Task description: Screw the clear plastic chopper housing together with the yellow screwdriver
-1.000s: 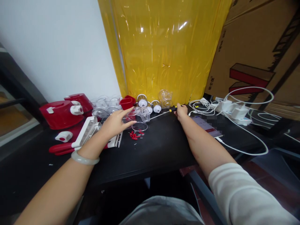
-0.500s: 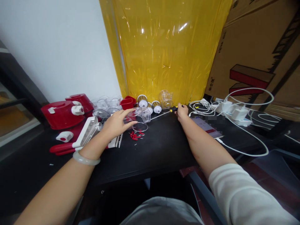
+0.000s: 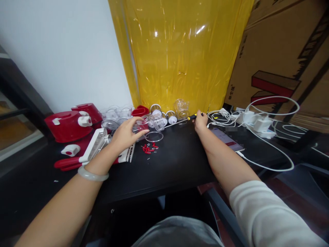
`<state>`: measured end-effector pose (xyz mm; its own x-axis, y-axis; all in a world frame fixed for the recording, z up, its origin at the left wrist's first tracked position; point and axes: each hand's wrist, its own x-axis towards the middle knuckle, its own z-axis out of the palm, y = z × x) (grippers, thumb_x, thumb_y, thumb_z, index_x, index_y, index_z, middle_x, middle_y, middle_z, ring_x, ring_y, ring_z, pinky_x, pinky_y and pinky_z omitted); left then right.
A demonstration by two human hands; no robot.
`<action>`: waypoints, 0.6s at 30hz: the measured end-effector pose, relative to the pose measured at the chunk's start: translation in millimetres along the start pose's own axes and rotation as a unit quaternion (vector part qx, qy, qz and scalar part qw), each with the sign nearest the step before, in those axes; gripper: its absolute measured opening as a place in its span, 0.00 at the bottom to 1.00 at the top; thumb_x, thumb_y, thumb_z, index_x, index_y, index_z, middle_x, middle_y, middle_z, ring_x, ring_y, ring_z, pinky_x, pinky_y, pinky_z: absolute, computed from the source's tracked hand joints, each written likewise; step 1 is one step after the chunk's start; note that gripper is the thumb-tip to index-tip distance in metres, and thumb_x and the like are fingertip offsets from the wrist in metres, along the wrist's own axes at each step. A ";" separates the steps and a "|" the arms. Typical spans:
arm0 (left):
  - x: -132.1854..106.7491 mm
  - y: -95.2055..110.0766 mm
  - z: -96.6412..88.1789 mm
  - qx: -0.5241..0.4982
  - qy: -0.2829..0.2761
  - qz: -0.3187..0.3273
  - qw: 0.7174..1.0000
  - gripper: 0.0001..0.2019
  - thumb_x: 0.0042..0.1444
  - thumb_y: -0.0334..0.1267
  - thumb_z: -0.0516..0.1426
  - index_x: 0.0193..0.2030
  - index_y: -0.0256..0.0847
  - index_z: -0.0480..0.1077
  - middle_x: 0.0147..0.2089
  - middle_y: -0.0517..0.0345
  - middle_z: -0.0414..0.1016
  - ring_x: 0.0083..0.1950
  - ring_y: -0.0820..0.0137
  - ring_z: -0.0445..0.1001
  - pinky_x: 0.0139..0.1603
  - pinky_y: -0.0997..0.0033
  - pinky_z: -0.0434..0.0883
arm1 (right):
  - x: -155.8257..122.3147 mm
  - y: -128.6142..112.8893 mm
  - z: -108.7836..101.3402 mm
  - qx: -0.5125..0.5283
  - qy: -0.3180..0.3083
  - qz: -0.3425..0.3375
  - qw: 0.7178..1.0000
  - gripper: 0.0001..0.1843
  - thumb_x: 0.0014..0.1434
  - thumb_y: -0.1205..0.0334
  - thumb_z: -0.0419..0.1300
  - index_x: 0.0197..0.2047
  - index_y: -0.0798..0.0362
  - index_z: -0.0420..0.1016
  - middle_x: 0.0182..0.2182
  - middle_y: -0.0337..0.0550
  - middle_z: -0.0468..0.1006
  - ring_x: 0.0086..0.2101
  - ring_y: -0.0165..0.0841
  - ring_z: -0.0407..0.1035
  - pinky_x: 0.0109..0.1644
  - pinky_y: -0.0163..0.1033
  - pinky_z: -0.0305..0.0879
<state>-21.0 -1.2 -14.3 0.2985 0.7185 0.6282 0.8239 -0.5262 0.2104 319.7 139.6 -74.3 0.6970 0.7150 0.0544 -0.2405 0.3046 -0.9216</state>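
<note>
My left hand (image 3: 125, 134) is beside a clear plastic cup-like part (image 3: 154, 136) on the black table, its thumb and fingers apart. The part's round rim faces me, past my fingertips. My right hand (image 3: 200, 120) grips a screwdriver (image 3: 192, 117) by its black and yellow handle. Its long shaft points left, toward the clear part. In front of the clear part lies a small heap of red plastic pieces (image 3: 147, 149) and tiny screws. Behind it are white-ended metal drums (image 3: 171, 117) and a red plastic part (image 3: 140, 110).
Red housings (image 3: 68, 126) with white knobs stand on the left, near a white and red handled part (image 3: 94, 146). More clear parts (image 3: 110, 123) sit behind my left hand. A phone (image 3: 227, 139), white cables (image 3: 269, 168) and chargers (image 3: 262, 124) are on the right. Yellow sheeting (image 3: 180, 51) and a cardboard box (image 3: 277, 51) rise behind.
My left hand has shifted slightly left, and the clear part now sits a little farther from my fingertips. The screwdriver has turned slightly, showing more of its handle.
</note>
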 end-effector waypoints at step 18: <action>4.3 -12.7 -2.8 -0.094 0.046 -0.076 0.992 0.22 0.58 0.55 0.63 0.54 0.48 0.68 0.52 0.51 0.78 0.54 0.58 0.77 0.53 0.55 0.74 | -16.8 -46.0 -1.5 -0.006 0.009 -0.088 0.996 0.10 0.68 0.56 0.45 0.42 0.50 0.63 0.30 0.34 0.65 0.22 0.24 0.64 0.24 0.31 0.61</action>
<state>-31.5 7.3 -12.2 0.1248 0.7562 0.6423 0.7497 -0.4960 0.4382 320.0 112.6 -33.5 0.7392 0.6405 0.2082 -0.1058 0.4157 -0.9033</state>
